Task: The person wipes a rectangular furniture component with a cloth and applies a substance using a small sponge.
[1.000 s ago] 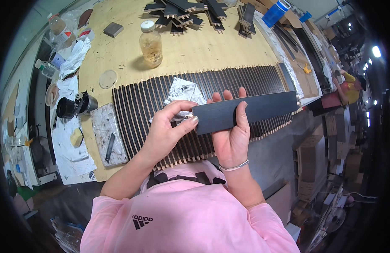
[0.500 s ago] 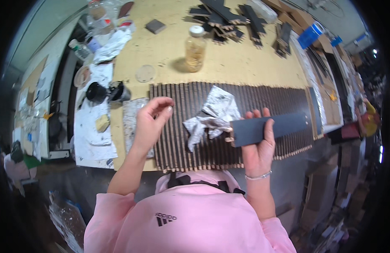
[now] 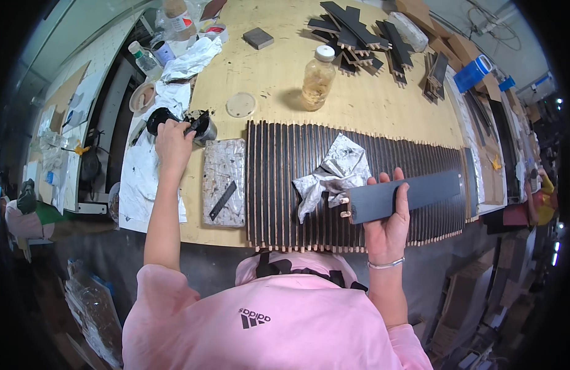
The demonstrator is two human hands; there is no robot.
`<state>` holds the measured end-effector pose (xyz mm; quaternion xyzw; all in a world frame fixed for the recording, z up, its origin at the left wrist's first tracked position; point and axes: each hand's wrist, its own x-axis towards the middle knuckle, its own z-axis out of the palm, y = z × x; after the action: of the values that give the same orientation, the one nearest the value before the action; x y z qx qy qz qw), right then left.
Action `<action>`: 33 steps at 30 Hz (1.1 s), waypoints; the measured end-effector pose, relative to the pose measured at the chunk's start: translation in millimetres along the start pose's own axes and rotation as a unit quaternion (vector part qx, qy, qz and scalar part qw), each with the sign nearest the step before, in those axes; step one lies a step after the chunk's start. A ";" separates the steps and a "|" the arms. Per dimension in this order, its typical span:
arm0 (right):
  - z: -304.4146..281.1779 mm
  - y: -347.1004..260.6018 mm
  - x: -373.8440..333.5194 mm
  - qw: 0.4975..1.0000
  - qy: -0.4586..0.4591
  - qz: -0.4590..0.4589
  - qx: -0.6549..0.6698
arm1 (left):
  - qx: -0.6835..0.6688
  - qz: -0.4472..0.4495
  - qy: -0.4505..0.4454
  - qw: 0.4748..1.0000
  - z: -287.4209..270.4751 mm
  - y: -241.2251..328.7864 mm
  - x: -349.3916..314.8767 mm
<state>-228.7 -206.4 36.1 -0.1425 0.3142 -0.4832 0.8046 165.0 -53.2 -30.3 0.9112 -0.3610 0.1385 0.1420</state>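
Note:
My right hand (image 3: 388, 223) holds a dark-painted flat wooden board (image 3: 402, 196) from below, thumb over its near edge. Pale dowel ends stick out of the board's left end. At the left, my left hand (image 3: 174, 145) reaches to two black-stained pots, with its fingers drawn together at the dark pot (image 3: 161, 116). Whatever is between those fingers, if anything, is hidden. The second pot (image 3: 206, 131), with dark stuff at its rim, stands just right of the hand. A crumpled stained cloth (image 3: 345, 159) lies on a row of dark boards (image 3: 275, 185) set on edge.
A plastic-wrapped pad (image 3: 225, 161) bears a thin dark strip (image 3: 223, 201). Farther back stand a white-capped jar (image 3: 317, 80), a round lid (image 3: 241, 105) and a dark block (image 3: 258, 38). A heap of dark boards (image 3: 352, 28) lies at the far right, near a blue container (image 3: 473, 74).
My left hand has moved left and away from me, from beside the row of boards to the pots. My right hand still holds the board. The whole view has shifted slightly.

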 end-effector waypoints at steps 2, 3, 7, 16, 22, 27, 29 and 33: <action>0.6 -0.9 -1.6 1.000 0.006 -0.007 -0.014 | 0.004 0.004 0.001 1.000 2.9 -1.3 0.2; 1.1 -1.9 -2.7 0.999 0.011 -0.013 -0.027 | 0.005 0.016 0.014 1.000 6.0 -2.3 0.6; 7.9 -4.2 -7.6 0.998 0.020 -0.022 -0.049 | -0.022 0.080 0.107 0.991 13.8 -11.6 1.0; 16.7 -12.4 -6.4 0.997 -0.028 -0.061 -0.028 | -0.694 -0.037 -0.139 0.706 -78.1 124.7 -69.5; 27.2 -21.9 -14.8 0.993 -0.073 -0.084 -0.042 | -0.686 0.164 -0.145 0.694 -99.8 168.6 -106.8; 26.8 -27.0 -20.1 0.991 -0.094 -0.077 -0.051 | -0.674 0.181 -0.091 0.710 -99.1 186.9 -123.3; 21.8 -24.7 -22.2 0.988 -0.089 -0.104 -0.077 | -0.639 0.231 -0.070 0.730 -97.4 189.2 -118.5; 21.5 -24.2 -28.7 0.983 -0.076 -0.137 -0.091 | -0.586 0.282 -0.036 0.759 -94.8 190.4 -121.5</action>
<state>-241.2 -194.9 75.9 -0.2929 0.2726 -0.5464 0.7358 -67.1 -77.1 44.2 0.5114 -0.6175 -0.0993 0.5893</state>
